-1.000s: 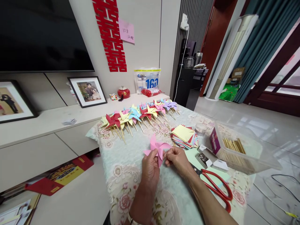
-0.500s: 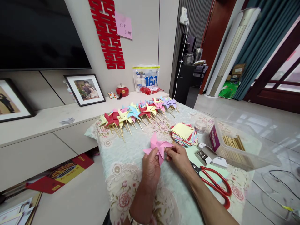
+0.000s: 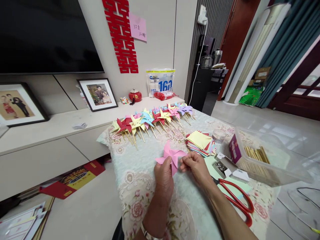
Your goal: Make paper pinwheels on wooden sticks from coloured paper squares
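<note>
My left hand [image 3: 163, 176] clamped on a pink pinwheel [image 3: 174, 155], right hand [image 3: 198, 168] at its blade, finger closure unclear, bag [image 3: 156, 81] beyond my fingers marked "160", pink note [image 3: 138, 27] above reading "35".

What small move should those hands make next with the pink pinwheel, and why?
Perhaps the right hand should fetch one of the golden sticks from the clear bin: the left hand grips the pink pinwheel near its middle, no stick shows on it, and the row of pinwheels beyond has sticks. Whether its centre is fastened, I can't tell.
</note>
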`<state>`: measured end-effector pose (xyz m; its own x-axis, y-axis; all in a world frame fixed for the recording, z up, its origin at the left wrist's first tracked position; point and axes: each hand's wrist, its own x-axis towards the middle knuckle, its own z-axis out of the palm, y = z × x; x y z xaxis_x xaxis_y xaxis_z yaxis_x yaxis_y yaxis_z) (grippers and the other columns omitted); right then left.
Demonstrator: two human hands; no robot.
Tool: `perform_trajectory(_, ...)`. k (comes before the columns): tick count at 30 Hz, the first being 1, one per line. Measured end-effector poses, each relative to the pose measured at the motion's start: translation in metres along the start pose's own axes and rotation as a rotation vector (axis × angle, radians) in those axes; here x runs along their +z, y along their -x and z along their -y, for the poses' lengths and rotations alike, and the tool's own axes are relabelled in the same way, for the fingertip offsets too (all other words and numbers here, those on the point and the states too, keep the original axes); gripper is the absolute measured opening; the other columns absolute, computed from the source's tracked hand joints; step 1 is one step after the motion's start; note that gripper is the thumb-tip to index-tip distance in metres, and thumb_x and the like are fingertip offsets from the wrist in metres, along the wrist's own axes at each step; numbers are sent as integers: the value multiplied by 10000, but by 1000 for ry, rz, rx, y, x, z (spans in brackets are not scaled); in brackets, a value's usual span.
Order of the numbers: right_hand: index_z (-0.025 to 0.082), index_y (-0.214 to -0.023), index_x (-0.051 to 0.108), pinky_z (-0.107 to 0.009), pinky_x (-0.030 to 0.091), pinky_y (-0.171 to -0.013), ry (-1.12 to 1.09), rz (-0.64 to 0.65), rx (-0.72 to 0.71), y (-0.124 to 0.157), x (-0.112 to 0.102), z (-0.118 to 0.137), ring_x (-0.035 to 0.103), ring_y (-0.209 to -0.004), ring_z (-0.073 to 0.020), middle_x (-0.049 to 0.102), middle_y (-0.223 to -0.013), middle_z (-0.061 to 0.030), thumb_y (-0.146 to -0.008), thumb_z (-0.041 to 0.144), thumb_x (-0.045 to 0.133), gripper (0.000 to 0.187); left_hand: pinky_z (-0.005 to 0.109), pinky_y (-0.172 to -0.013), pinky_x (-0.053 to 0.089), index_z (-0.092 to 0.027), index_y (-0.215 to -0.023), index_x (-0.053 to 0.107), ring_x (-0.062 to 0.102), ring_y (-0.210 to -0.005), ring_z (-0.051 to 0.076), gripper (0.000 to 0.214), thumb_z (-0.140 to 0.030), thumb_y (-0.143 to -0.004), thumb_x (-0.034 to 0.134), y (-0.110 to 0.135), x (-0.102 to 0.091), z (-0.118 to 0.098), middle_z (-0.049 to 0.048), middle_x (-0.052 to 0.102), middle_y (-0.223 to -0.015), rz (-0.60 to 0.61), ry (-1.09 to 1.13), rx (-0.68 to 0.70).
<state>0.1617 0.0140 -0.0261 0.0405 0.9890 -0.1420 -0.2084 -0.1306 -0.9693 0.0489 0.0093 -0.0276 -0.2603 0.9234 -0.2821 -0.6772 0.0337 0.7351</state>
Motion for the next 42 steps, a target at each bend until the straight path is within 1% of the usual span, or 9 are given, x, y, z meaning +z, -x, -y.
perform_trajectory(6, 167, -654, 596, -220, 476, -474, -59, 79, 70, 5, 3, 4, 599, -466, -109, 692, -611, -10, -609, 298, 745, 203, 258, -576, 431, -191, -625, 575, 532, -528, 131, 168, -281, -594, 713, 1, 1, 0, -33, 568, -548, 29, 14, -12)
perform_trajectory(11, 163, -669, 600, -219, 472, -478, -74, 114, 86, 4, 6, 2, 573, -443, -109, 656, -512, 0, -620, 349, 788, 269, 255, -537, 401, -193, -615, 578, 494, -490, 121, 177, -302, -614, 718, 4, 1, 0, -33, 550, -534, 92, 1, -24)
perform_trajectory(14, 165, -689, 600, -207, 454, -469, -89, 104, 65, 3, 7, 1, 565, -439, -105, 650, -497, 9, -607, 379, 827, 322, 257, -533, 408, -196, -598, 572, 495, -476, 122, 178, -306, -611, 711, 5, 2, 0, -41, 529, -500, 107, 2, -26)
perform_trajectory(20, 165, -695, 612, -185, 418, -442, -106, 56, 7, 2, 7, 0, 540, -419, -84, 639, -490, 29, -586, 440, 882, 401, 255, -552, 440, -170, -668, 612, 563, -523, 139, 190, -301, -607, 735, 4, 2, 2, -15, 619, -572, 101, 44, -45)
perform_trajectory(30, 172, -720, 663, -226, 466, -495, -89, 66, -33, 1, 8, -2, 601, -471, -123, 677, -527, 6, -546, 439, 915, 406, 230, -535, 458, -157, -659, 663, 564, -525, 123, 147, -242, -585, 757, -1, 0, 2, 3, 668, -588, 123, 161, -134)
perform_trajectory(34, 198, -723, 644, -254, 451, -521, 81, 72, -197, 3, 6, -3, 596, -516, -142, 659, -584, 11, -703, 452, 814, 306, 226, -558, 477, -150, -695, 685, 602, -575, 129, 141, -216, -592, 756, -1, 0, 2, 12, 705, -651, 125, 185, -159)
perform_trajectory(36, 212, -717, 632, -278, 445, -567, 269, 42, -356, 3, 3, -4, 594, -581, -159, 649, -650, 1, -797, 415, 734, 241, 223, -598, 493, -144, -729, 697, 632, -627, 133, 158, -204, -594, 752, 0, 0, 0, 21, 724, -705, 105, 185, -170)
perform_trajectory(39, 221, -726, 623, -310, 435, -664, 566, -5, -596, 3, -1, -4, 583, -702, -189, 618, -731, -18, -873, 321, 649, 180, 224, -612, 495, -146, -760, 700, 652, -660, 139, 163, -213, -617, 739, 2, 0, -3, 33, 734, -756, 103, 146, -193)
perform_trajectory(42, 225, -805, 615, -317, 435, -709, 681, 6, -676, 2, -6, -3, 579, -773, -201, 598, -811, -31, -907, 261, 592, 110, 230, -581, 486, -143, -774, 702, 652, -645, 143, 177, -222, -619, 737, 4, 0, -5, 45, 739, -782, 115, 112, -197)
